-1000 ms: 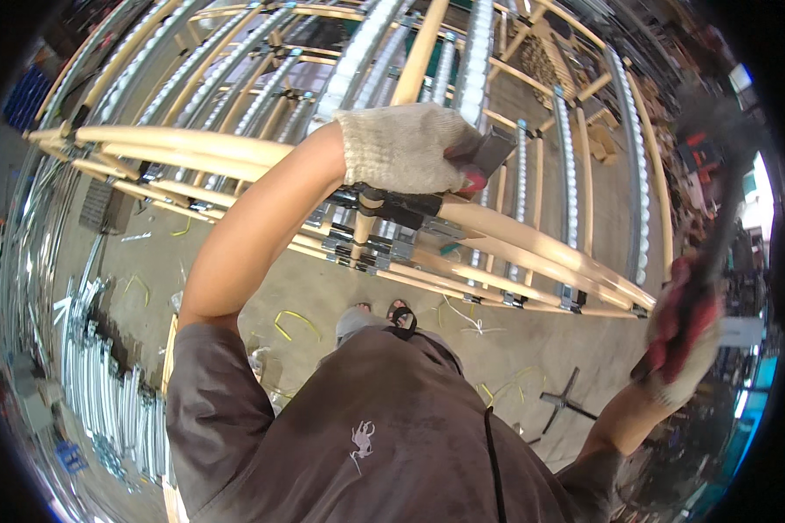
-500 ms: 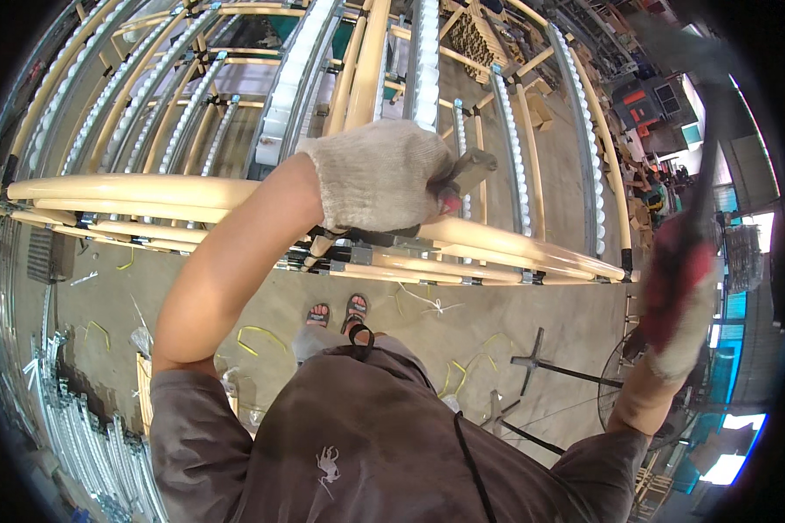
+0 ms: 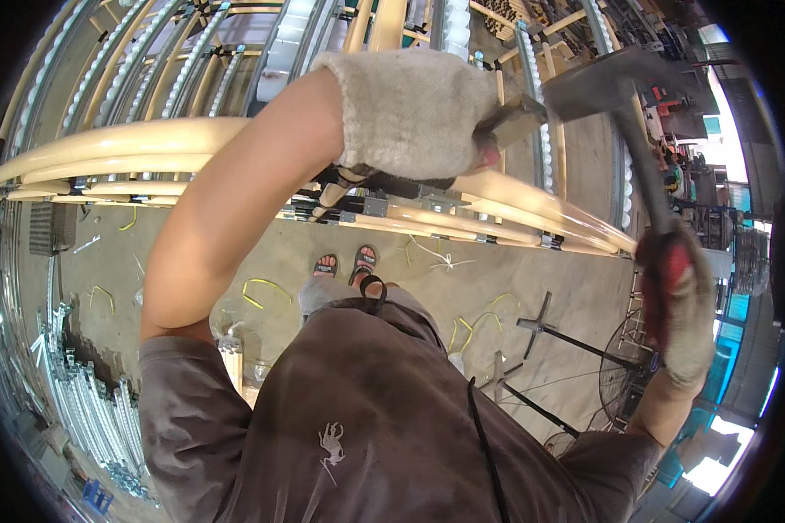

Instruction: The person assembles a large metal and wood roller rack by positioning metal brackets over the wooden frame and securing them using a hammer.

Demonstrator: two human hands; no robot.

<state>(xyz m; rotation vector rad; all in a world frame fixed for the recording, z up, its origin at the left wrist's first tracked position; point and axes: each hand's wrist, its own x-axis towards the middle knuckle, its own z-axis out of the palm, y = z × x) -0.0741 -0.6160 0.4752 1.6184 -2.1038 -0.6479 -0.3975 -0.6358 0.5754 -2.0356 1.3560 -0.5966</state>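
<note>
My left hand (image 3: 414,113), in a cream work glove, is closed at a joint of the cream pipe rack (image 3: 541,205). Out of its fingers, on the right, sticks a short flat metal piece (image 3: 516,120); its exact kind is hard to make out, and the rest lies hidden by the glove. My right hand (image 3: 682,305), gloved in cream and red, is wrapped round the handle of a hammer (image 3: 644,157). The hammer is raised, slightly blurred, with its head close to the right end of the metal piece.
Tracks of white rollers (image 3: 288,44) run away across the rack. On the floor are yellow strap scraps (image 3: 255,295), a black fan (image 3: 615,357) with a cross-shaped stand at right, and a pile of metal rails (image 3: 96,410) at left. People are at work far right.
The hammer has swung down and left from high on the right, bringing its head near the metal piece. My left hand keeps its grip; the view has shifted slightly.
</note>
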